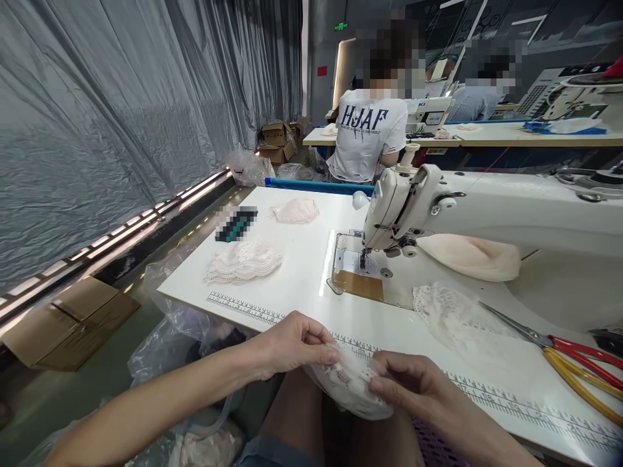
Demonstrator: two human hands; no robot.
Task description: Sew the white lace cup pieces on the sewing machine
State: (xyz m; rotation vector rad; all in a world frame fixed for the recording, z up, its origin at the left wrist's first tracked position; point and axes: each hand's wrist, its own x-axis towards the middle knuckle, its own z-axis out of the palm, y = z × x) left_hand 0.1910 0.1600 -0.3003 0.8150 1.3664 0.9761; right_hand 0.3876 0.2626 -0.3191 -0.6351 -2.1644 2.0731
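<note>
Between my two hands, over my lap at the table's front edge, is a white lace bra cup (353, 383). My left hand (309, 344) pinches its upper left edge between thumb and fingers. On the other side, my right hand (406, 383) grips the right edge, fingers closed. Just beyond them stands a white sewing machine (487, 201), its needle and presser foot above the metal plate (355, 262). White lace pieces (452, 318) lie right of the plate, with red- and yellow-handled scissors (549, 340) partly over them.
A stack of pale lace cups (246, 261) and a single pinkish cup (295, 211) lie on the left of the white table (302, 272). A cream padded piece (472, 256) rests under the machine arm. A cardboard box (71, 321) sits at left. A co-worker (367, 133) sits ahead.
</note>
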